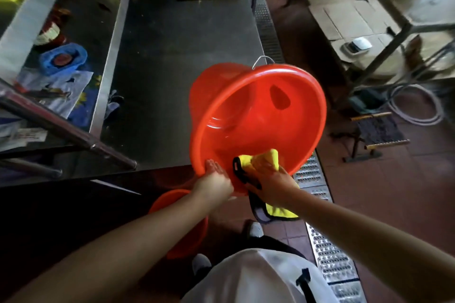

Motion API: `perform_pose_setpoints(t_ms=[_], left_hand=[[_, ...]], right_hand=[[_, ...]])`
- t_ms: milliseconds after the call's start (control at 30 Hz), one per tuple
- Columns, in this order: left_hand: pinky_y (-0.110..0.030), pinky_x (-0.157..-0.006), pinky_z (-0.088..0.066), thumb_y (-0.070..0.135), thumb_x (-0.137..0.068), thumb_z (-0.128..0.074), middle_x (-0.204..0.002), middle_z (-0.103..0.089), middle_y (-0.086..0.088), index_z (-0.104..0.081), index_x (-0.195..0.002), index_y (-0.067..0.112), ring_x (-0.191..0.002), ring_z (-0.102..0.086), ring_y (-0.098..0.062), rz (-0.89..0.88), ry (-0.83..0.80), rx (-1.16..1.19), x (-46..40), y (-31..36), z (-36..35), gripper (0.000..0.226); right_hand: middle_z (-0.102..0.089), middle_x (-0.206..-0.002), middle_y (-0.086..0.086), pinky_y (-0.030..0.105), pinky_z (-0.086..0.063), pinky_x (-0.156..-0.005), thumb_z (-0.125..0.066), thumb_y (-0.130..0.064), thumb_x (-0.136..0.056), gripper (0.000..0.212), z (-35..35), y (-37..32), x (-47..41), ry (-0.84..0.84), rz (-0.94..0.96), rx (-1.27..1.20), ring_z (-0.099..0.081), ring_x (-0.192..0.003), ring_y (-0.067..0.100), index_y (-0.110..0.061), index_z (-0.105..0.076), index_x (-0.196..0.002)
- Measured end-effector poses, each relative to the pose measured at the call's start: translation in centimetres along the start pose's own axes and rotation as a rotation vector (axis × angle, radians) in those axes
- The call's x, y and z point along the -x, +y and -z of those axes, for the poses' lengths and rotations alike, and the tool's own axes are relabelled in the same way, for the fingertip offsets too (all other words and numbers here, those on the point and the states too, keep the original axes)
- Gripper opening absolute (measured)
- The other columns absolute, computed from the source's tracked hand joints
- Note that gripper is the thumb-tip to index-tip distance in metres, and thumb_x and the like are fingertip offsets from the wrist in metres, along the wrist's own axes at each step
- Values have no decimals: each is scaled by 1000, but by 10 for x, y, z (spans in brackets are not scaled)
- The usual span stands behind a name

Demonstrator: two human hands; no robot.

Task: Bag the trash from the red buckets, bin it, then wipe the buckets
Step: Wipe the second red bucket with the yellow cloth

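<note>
Well into the last stage, by the look of it: no trash showing inside the tilted red bucket [258,115], so bagging and binning judged done for this one, wiping under way. Held up above the floor just off the near corner of the steel surface [172,44], mouth turned toward the camera. Left hand [215,179] on the near rim, fingers fairly straight against the plastic; hard to tell how much curl there is on the outside wall. Right hand [270,179] closed on a yellow cloth [266,157], pressing it inside the near wall, the rest of the cloth hanging below the rim. Second red bucket [182,224] low by the feet, mostly hidden behind the left forearm, probably waiting its turn. Off to the left a blue tub [64,58] and papers; right, a floor drain grate [327,248], coiled hose [413,106] and cardboard [344,19], none obstructing.
</note>
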State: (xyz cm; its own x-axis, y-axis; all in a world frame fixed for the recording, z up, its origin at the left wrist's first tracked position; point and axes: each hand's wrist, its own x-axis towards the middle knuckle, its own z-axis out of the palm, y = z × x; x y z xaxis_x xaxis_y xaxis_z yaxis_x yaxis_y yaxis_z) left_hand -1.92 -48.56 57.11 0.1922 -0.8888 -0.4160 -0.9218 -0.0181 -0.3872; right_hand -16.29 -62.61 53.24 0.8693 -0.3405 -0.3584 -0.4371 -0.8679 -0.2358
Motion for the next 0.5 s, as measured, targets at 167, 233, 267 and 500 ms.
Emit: perform_pose_setpoints(t_ms=[167,233,267,500], left_hand=[[-70,-98,-35,45,-101,-37,-127,-44,-49,-44,-128,-22,-115,-47,-62,-8,48,23,5,-3,-1,72],[-69,-100,-35,40,-103,-37,-128,-42,-48,-43,-129,-22,-117,-46,-62,-10,44,13,8,-1,-3,68],[-69,-100,-34,39,-103,-34,-129,-41,-49,-41,-130,-23,-118,-45,-63,-9,30,6,8,0,-2,67],[-65,-93,-45,49,-86,-60,-117,-57,-41,-62,-118,-12,-110,-54,-58,-3,-235,-13,2,2,13,69]], right_hand=[[-16,-167,-2,44,-21,-121,-31,-62,-100,63,5,-3,-13,-47,-23,14,-12,-154,20,-39,-17,-157],[-16,-167,-3,45,-20,-121,-29,-61,-101,63,5,-3,-26,-70,-26,23,-12,-154,21,-38,-16,-158],[-15,-167,-2,46,-20,-121,-29,-61,-101,63,4,-2,-34,-81,-32,22,-12,-154,21,-37,-15,-158],[-11,-167,2,49,-22,-119,-30,-57,-103,61,-4,10,-115,-101,-39,-13,-7,-154,21,-33,-19,-158]])
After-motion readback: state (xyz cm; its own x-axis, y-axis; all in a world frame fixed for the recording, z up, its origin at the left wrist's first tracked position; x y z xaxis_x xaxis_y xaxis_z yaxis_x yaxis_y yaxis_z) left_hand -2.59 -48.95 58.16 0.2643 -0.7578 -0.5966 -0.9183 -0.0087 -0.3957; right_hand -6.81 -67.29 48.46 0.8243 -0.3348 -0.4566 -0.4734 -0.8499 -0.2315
